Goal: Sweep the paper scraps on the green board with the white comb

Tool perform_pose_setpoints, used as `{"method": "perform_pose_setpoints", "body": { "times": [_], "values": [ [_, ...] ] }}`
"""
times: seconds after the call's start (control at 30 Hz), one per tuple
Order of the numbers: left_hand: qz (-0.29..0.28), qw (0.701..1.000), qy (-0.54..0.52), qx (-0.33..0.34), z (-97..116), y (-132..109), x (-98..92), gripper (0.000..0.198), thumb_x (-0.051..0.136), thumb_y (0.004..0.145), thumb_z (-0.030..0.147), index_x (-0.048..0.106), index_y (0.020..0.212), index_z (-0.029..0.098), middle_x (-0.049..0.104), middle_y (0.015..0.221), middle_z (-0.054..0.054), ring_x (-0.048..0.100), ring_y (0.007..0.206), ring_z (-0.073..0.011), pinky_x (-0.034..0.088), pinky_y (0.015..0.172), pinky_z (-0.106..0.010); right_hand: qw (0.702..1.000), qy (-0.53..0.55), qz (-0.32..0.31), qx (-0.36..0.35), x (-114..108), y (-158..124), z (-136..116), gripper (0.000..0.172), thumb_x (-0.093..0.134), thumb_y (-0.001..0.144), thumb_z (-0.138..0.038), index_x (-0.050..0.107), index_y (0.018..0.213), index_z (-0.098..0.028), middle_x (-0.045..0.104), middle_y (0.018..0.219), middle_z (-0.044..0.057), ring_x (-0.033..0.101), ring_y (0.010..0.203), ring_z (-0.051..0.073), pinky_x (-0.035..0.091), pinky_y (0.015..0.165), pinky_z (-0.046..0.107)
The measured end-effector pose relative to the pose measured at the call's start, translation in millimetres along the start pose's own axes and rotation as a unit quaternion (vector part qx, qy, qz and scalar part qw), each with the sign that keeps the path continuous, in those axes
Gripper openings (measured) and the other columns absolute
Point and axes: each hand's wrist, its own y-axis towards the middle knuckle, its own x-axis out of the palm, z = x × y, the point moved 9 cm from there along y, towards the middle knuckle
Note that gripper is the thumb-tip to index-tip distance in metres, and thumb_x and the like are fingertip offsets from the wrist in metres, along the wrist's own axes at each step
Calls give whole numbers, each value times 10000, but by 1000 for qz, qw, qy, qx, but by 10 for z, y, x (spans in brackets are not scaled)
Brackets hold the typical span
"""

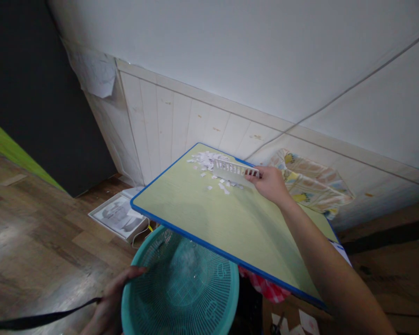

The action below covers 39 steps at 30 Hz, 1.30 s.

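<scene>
Basket (216, 284) L, slotted strip (226, 174) R.
L hand (112, 297) grips rim, rnd perf. plastic basket; flat worktop (195, 204) w/ paper scraps (206, 159); wht strip on edge there, long axis L–R, free end ptg L at scraps; R hand (269, 184) grips R end.

We take this for a room in a home. Wood-look flooring (38, 232) spreads toward eight o'clock, and pale wall panelling (181, 116) with scuffed patches runs at eleven. At ten we find a crumpled paper sheet (96, 77) against the wall; a pastel patterned cloth (321, 184) hangs at three, red checked fabric (267, 286) at five. A blue-edged desk (195, 209) and, between six and seven, a household plastic basket (212, 284) fit too.
</scene>
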Motion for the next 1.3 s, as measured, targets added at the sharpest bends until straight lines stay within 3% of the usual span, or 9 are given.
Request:
{"method": "perform_pose_setpoints", "body": {
  "times": [0.53, 0.73, 0.87, 1.0, 1.13, 1.3],
  "values": [
    [12, 999, -23, -22, -14, -21, 10, 125, 797, 681, 61, 780, 579, 131, 779, 552, -109, 698, 456, -219, 592, 471, -275, 998, 39, -43, -28, 31, 74, -126, 215, 637, 809, -334, 771, 764, -172, 620, 586, 9, 547, 590, 175, 322, 573, 285],
    [9, 1000, -10, -12, 1, -22, 17, 104, 795, 697, 78, 792, 604, 125, 791, 577, -114, 714, 474, -237, 618, 496, -305, 999, 37, -27, -7, -1, 98, -93, 256, 626, 826, -338, 800, 869, -156, 642, 624, 22, 545, 596, 177, 311, 571, 287],
    [14, 1000, -15, -12, 1, -18, 8, 112, 810, 675, 73, 786, 601, 153, 784, 555, -79, 705, 464, -214, 614, 487, -282, 998, 28, -47, -12, 35, 109, -108, 250, 633, 818, -342, 793, 827, -150, 606, 592, 15, 544, 585, 177, 314, 573, 286],
    [8, 1000, -11, -14, 9, -63, 54, 121, 824, 665, 80, 773, 592, 161, 789, 564, -78, 709, 468, -221, 617, 493, -294, 1000, -7, -23, -9, 56, 127, -112, 246, 616, 833, -323, 791, 846, -151, 621, 617, 26, 563, 613, 184, 306, 588, 287],
    [14, 1000, -15, -8, 25, -84, 58, 62, 827, 659, 93, 795, 635, 141, 813, 619, -105, 744, 520, -254, 629, 536, -314, 1000, 19, -15, -1, 103, 44, -129, 243, 618, 835, -337, 781, 851, -156, 607, 607, 9, 547, 599, 172, 300, 580, 276],
    [8, 1000, -21, -15, -5, -11, 12, 84, 816, 671, 98, 783, 609, 145, 808, 606, -106, 723, 483, -243, 613, 499, -309, 995, 76, -53, -26, 151, -126, -245, 256, 618, 833, -353, 759, 777, -147, 575, 586, -6, 504, 568, 149, 291, 563, 273]
  ]
}}
